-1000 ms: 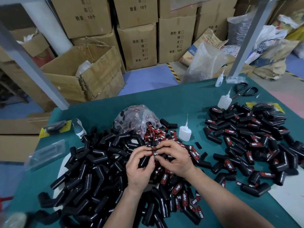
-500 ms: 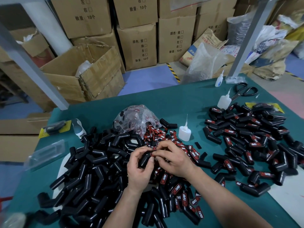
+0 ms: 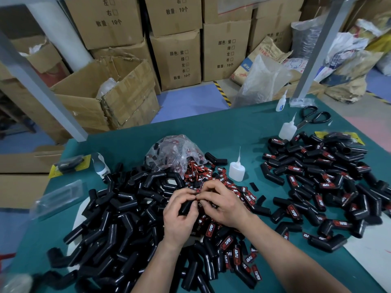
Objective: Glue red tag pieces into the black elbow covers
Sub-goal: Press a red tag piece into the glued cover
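Observation:
My left hand grips a black elbow cover above the middle of the table. My right hand meets it from the right, its fingertips pinching a small red tag against the cover's top end. Loose red tags lie in a heap just behind my hands, spilling from a clear plastic bag. A big pile of plain black covers fills the left side. Covers with red tags on them are heaped at the right. A small glue bottle stands upright right of the tag heap.
Two more glue bottles and black scissors lie at the table's far right. Tagged covers also lie near my wrists. A yellow carded pack and a clear plastic case sit at the left edge. Cardboard boxes stand behind the table.
Both hands have stayed together over the pile, shifting only slightly; my right fingers have worked the red tag onto the cover's end.

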Demonstrator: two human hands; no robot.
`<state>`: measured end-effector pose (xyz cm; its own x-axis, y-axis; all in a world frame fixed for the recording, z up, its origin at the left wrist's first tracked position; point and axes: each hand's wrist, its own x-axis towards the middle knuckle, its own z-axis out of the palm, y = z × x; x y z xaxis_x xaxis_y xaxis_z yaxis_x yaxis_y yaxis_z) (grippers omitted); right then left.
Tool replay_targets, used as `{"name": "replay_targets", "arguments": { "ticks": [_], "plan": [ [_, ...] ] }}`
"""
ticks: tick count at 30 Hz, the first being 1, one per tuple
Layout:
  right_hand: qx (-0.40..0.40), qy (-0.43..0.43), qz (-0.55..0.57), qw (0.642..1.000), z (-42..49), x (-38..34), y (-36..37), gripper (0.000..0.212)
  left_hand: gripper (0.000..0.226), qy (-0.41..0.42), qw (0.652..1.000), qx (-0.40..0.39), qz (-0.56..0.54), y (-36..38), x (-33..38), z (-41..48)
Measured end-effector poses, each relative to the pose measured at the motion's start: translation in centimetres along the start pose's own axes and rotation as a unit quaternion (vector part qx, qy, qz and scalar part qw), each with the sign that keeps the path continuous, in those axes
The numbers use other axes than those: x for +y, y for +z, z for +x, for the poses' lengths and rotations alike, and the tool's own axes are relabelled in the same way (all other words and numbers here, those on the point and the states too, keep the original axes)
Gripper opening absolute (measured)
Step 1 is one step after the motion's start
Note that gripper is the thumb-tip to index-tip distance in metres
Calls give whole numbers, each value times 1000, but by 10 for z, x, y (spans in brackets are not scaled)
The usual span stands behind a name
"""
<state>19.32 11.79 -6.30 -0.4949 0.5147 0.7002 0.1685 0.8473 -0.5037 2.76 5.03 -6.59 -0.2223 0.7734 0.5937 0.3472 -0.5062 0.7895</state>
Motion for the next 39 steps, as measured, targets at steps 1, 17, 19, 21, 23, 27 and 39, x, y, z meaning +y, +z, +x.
{"name": "replay_targets", "arguments": {
  "ticks": [1,17,19,21,23,27,39],
  "plan": [
    [0,3,4,1000,0,0,0,17,18,-3,1000,0,6,0,1,0],
    [55,61,44,996,4,-7,-3,13,21,-78,997,16,-16,0,-3,1],
    [62,69,52,994,4,-7,-4,13,23,-97,995,20,-32,1,-3,1],
    [63,68,50,994,4,-8,-5,13,22,-120,991,19,-49,1,-2,1],
    [60,71,46,995,4,-8,-6,14,22,-129,990,11,-57,1,-2,1],
    [60,76,39,995,5,-6,-9,16,28,-114,992,-18,-58,1,1,-1],
    [46,82,42,995,5,-7,-9,13,12,-133,991,-12,-21,2,4,1]
  ]
}}
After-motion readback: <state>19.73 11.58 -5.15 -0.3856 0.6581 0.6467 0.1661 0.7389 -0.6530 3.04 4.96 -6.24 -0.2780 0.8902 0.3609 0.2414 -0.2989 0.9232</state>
